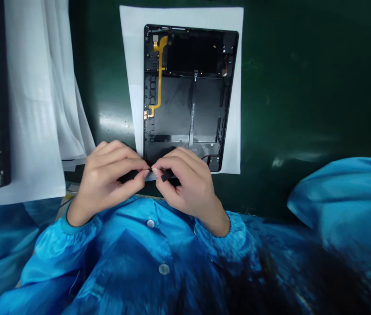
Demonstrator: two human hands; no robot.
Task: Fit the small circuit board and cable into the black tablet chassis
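The fingers of the left hand (106,179) and right hand (185,186) are closed together, pinching a small black strip (166,176), with the open tablet housing (185,109) just beyond the fingertips. Risk: an uneven pull or slipped pinch could tear the strip or mark the housing edge.

Matt black plastic tablet frame (149,87), smooth white paper (133,52), glossy green bench (303,87), shiny blue cloth coat (129,245)

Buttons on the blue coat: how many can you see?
2. The upper button sits high on the blue coat, and the lower button sits further down its front. Others may be hidden.
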